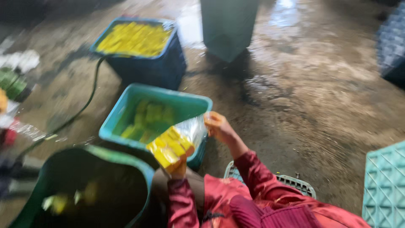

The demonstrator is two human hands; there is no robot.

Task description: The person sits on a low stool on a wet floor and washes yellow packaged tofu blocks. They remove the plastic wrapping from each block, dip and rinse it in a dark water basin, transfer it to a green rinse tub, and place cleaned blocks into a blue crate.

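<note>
- Clear plastic bag of yellow block-shaped pieces (175,141): it is held in the air between both hands, just above the near right corner of the teal rectangular plastic tub (126,105), tilted with its filled end low and its open end high.
- Left hand (179,166): the fingers are closed on the lower, filled end of the bag, taking its weight from beneath.
- Right hand (219,126): the fingers are pinched shut on the upper, empty film at the bag's mouth.
- Judged advice for this step: keep the lower grip under the load and the upper grip taut, so that the film does not fold over the opening; hold the bag over the tub so that any dropped piece lands inside it.
- Risk, as a judgement: the film looks thin and the floor wet; a slack grip could spill pieces.
- Packages nearby: the teal tub holds more yellow-green pieces; beyond it stands a dark blue square crate (147,63), filled to the rim with yellow pieces.
- Near left, a dark green round tub (97,156) holds a few yellowish pieces.
- At far right lies a teal lattice-patterned panel (386,185).
- No label or sign can be made out; the view is motion-blurred.
</note>
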